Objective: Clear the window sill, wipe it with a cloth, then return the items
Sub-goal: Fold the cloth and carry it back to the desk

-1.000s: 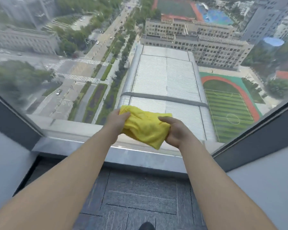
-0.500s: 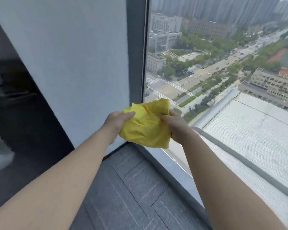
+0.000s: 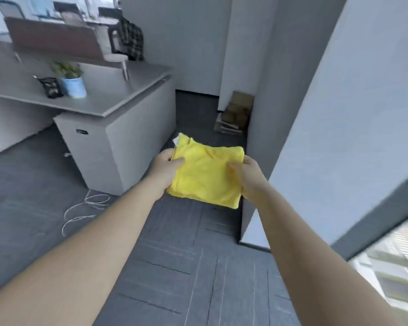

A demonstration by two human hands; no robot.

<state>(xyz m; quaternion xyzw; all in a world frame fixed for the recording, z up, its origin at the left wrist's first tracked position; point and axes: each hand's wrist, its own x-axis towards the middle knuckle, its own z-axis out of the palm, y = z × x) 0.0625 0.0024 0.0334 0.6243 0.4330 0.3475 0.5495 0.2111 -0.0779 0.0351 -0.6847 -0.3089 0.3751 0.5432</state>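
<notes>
A folded yellow cloth [image 3: 206, 174] is held flat in front of me at chest height, over the dark floor. My left hand [image 3: 166, 169] grips its left edge and my right hand [image 3: 249, 176] grips its right edge. On the grey desk [image 3: 113, 95] at the left stand a potted plant in a pale blue pot [image 3: 72, 78] and a small dark packet [image 3: 51, 87]. The window sill is out of view; only a corner of the window [image 3: 391, 267] shows at the lower right.
A grey cabinet [image 3: 118, 142] stands under the desk's end, with a white cable [image 3: 83, 210] looped on the floor beside it. Cardboard pieces [image 3: 237, 112] lean in the corner ahead. A white wall panel [image 3: 339, 118] runs along the right. Chairs stand behind the desk.
My view has swung left, from the window and street below to the room's interior. Both hands kept hold of the cloth, which now lies flatter and more neatly folded.
</notes>
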